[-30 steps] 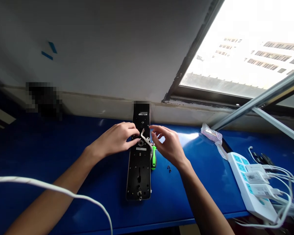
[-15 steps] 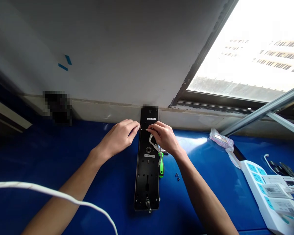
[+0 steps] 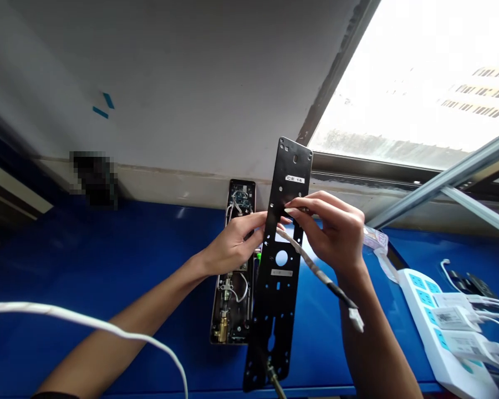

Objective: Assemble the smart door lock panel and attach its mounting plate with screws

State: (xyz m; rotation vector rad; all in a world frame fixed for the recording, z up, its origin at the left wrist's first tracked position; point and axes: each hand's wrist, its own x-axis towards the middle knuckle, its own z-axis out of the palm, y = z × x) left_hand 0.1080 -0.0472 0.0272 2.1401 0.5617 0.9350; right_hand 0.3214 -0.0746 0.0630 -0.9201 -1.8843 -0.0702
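A long black plate (image 3: 293,166) with many holes and a "CE 16" label is lifted and tilted. My left hand (image 3: 237,241) grips its left edge, with some fingers behind it. My right hand (image 3: 332,224) pinches at the plate's upper right part, near a cable hole. A wrapped grey cable (image 3: 316,271) passes from the plate and hangs free at its white end. Left of the plate lies an open black housing (image 3: 213,327), showing a circuit board (image 3: 242,199), white wires and a brass fitting (image 3: 223,330). My left hand covers its middle.
A white power strip (image 3: 428,332) with plugged adapters lies on the blue table (image 3: 158,238) at right. Near it are a plastic bag (image 3: 376,238) and a metal frame bar (image 3: 424,191). A white cable (image 3: 87,320) crosses the lower left.
The black plate has come up off the housing and moved right, uncovering the inside. Both hands moved right with it, and the left one now holds its edge.
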